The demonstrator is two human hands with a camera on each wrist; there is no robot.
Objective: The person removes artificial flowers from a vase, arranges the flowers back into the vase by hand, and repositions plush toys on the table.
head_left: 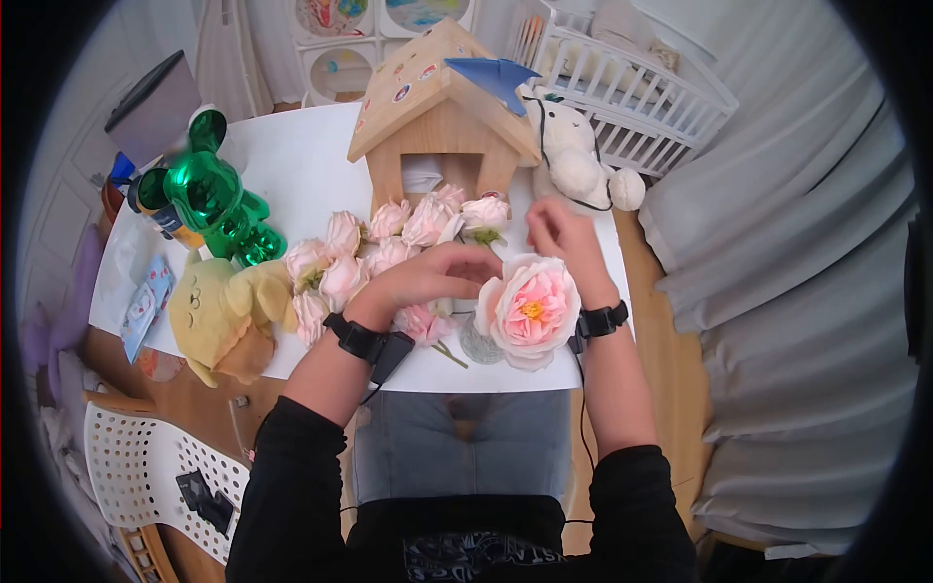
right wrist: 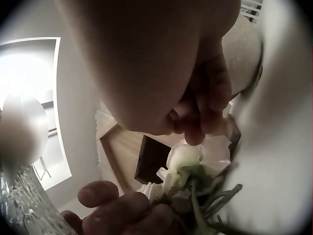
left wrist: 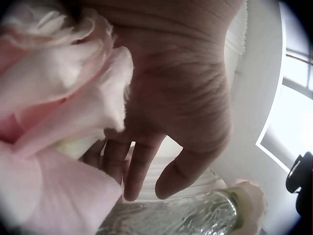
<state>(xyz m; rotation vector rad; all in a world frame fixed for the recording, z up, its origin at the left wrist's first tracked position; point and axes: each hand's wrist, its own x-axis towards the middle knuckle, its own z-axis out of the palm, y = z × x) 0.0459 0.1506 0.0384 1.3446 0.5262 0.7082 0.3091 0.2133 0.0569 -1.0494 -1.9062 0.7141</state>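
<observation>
A large open pink rose (head_left: 533, 309) stands in a clear ribbed glass vase (head_left: 479, 342) near the table's front edge, its bloom hiding much of the vase. My left hand (head_left: 439, 273) reaches in beside the bloom; in the left wrist view its fingers (left wrist: 140, 169) extend loosely above the vase, gripping nothing visible. Beyond the bloom is my right hand (head_left: 571, 245), its fingers (right wrist: 218, 90) loosely curled with nothing seen in them. In the right wrist view they hang close over a pale rose (right wrist: 185, 159) with green stems. More pink roses (head_left: 428, 222) lie left of my hands.
A wooden toy house (head_left: 442, 117) stands behind the roses, with a white plush toy (head_left: 573, 151) at its right. To the left are a shiny green figure (head_left: 209, 189), a yellow plush toy (head_left: 228, 311) and a small packet (head_left: 148, 303). Gray curtains (head_left: 777, 243) hang at the right.
</observation>
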